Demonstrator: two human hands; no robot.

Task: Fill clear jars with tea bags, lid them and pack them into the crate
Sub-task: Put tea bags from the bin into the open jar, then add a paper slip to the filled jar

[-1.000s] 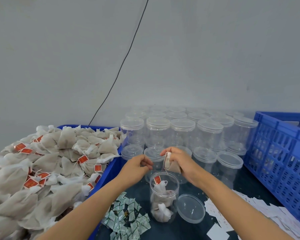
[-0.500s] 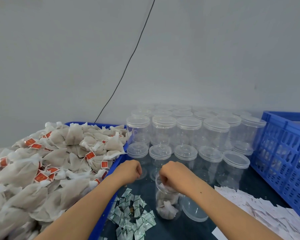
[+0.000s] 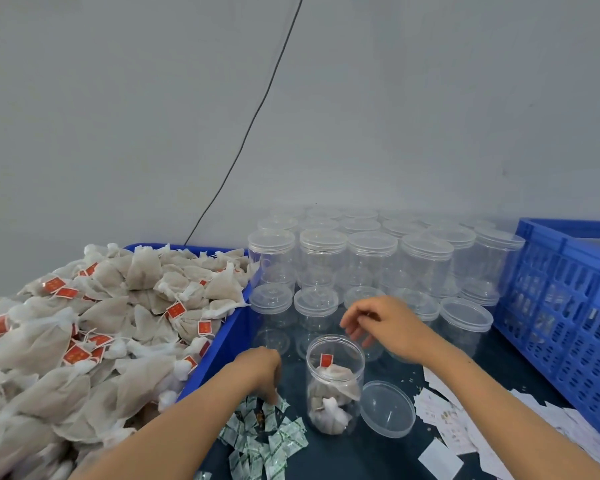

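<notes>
Along the left edge, soft tea bags (image 3: 94, 317) overflow a partly cut-off blue bin (image 3: 219, 344), the left hand (image 3: 260, 372) curls into crinkly sachets (image 3: 267, 441), fingertips hidden, beside the unlidded clear jar (image 3: 335, 382), half-filled, and the right hand (image 3: 381, 323) hovers loose, holding nothing.

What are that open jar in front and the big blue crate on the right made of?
The open jar looks like clear, glossy plastic: the tea bags show through its wall. The crate looks like rigid, moulded blue plastic with a lattice of holes and a fairly matt surface.
</notes>
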